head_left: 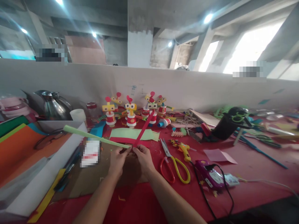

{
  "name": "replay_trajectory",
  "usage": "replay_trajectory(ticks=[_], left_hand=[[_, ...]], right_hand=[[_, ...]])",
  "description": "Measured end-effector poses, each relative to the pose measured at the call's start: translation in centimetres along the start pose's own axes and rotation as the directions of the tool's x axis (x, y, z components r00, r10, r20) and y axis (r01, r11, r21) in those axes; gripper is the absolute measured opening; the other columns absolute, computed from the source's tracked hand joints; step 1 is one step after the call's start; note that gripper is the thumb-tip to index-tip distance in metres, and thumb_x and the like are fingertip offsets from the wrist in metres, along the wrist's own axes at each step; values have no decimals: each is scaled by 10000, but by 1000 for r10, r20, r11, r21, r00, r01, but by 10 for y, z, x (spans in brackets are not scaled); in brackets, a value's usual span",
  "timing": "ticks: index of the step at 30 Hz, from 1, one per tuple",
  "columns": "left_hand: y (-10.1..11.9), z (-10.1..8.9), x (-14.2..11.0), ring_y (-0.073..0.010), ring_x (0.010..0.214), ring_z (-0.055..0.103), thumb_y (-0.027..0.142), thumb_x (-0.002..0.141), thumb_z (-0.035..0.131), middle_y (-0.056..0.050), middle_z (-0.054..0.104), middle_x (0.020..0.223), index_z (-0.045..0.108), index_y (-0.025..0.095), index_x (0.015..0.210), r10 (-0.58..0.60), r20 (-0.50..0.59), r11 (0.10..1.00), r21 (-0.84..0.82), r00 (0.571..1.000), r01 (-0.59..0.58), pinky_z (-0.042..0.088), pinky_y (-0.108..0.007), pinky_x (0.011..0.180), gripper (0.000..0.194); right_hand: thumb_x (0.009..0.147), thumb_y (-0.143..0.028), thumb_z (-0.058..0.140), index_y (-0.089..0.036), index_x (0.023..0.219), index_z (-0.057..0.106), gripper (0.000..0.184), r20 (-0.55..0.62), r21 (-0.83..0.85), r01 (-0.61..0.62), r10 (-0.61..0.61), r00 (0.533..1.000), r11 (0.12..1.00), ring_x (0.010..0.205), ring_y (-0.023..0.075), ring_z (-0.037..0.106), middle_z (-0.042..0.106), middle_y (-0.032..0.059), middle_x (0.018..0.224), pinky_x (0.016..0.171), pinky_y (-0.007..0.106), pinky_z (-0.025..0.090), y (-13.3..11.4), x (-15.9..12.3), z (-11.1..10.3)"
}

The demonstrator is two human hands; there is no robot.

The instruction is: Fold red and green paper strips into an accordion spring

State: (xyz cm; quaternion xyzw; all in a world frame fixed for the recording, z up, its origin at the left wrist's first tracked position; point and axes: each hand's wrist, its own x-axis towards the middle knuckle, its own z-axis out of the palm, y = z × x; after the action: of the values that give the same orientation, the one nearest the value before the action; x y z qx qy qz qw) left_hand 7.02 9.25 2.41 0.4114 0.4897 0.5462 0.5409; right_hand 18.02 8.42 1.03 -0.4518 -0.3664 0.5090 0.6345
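My left hand and my right hand meet over the red table, fingertips pinched together. Between them they hold the crossed ends of two paper strips. A light green strip runs up to the left from my left hand. A red strip runs up and away from my right hand. Behind the hands lie a green paper sheet and a red sheet edge. Brown cardboard lies under my hands.
Several small paper figures stand at the back by the white wall. Scissors, a yellow glue gun and a purple device with a cable lie to the right. Stacked coloured sheets, a kettle and a white box sit left.
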Motion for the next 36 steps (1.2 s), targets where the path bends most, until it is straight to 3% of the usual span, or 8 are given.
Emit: replay_trajectory(ticks=[5, 8, 12, 15, 21, 24, 27, 36], left_hand=[[-2, -2, 4, -222, 685, 665, 331, 580, 798, -58, 717, 677, 742, 145, 838, -41, 58, 998, -38, 997, 44, 498, -331, 704, 323], [-1, -6, 7, -239, 740, 675, 333, 605, 777, -75, 731, 741, 740, 140, 867, 18, 77, 1000, -6, 997, -17, 501, -346, 738, 328], [5, -11, 7, -263, 796, 670, 350, 637, 745, -84, 736, 772, 750, 173, 799, 190, 58, 952, 231, 980, -199, 489, -354, 763, 239], [6, -12, 7, -270, 760, 668, 376, 645, 733, -82, 726, 722, 745, 186, 729, 249, 40, 884, 398, 968, -244, 485, -355, 731, 208], [0, -13, 14, -195, 645, 640, 328, 536, 814, -31, 676, 626, 667, 154, 672, 55, -3, 993, 101, 998, -55, 507, -313, 665, 265], [3, -18, 19, -172, 650, 636, 292, 513, 839, -23, 679, 659, 677, 145, 737, -38, 130, 999, 5, 991, 38, 516, -314, 700, 314], [4, -25, 23, -153, 672, 635, 260, 486, 857, -37, 703, 732, 709, 138, 823, -67, 236, 996, -37, 969, 78, 512, -292, 724, 387], [-1, -23, 24, -130, 621, 611, 230, 474, 864, -32, 690, 692, 721, 137, 776, -144, 226, 973, -145, 963, 180, 489, -258, 625, 347]], right_hand=[[722, -312, 652, -165, 672, 601, 163, 31, -114, 62, -58, 998, 992, 536, 116, 544, 616, -15, 575, 530, 222, 390, 5, 4, -5], [725, -336, 657, -164, 703, 626, 176, 39, -145, 111, -107, 994, 983, 566, 138, 576, 638, -2, 600, 552, 240, 426, 7, 3, -4], [681, -337, 699, -166, 678, 635, 183, 30, -15, 43, -43, 999, 999, 543, 125, 563, 625, -11, 576, 557, 240, 432, 6, 2, -1], [636, -334, 744, -161, 637, 635, 204, 36, 95, -45, 42, 998, 994, 530, 106, 547, 616, -12, 565, 562, 232, 425, 4, 1, -1], [589, -330, 781, -139, 652, 682, 224, 84, 146, -140, 129, 988, 979, 539, 100, 550, 633, 6, 573, 573, 233, 426, -2, 0, -2], [582, -315, 785, -143, 638, 674, 213, 83, 134, -160, 150, 985, 978, 530, 101, 547, 627, -1, 559, 571, 238, 428, -5, 0, -3], [587, -306, 779, -147, 614, 664, 198, 101, 113, -155, 144, 984, 981, 526, 101, 540, 619, -6, 547, 570, 240, 428, -7, 1, -4], [571, -290, 777, -149, 608, 675, 177, 99, 93, -141, 131, 986, 986, 523, 96, 525, 616, -6, 549, 567, 244, 403, -10, 1, -5]])
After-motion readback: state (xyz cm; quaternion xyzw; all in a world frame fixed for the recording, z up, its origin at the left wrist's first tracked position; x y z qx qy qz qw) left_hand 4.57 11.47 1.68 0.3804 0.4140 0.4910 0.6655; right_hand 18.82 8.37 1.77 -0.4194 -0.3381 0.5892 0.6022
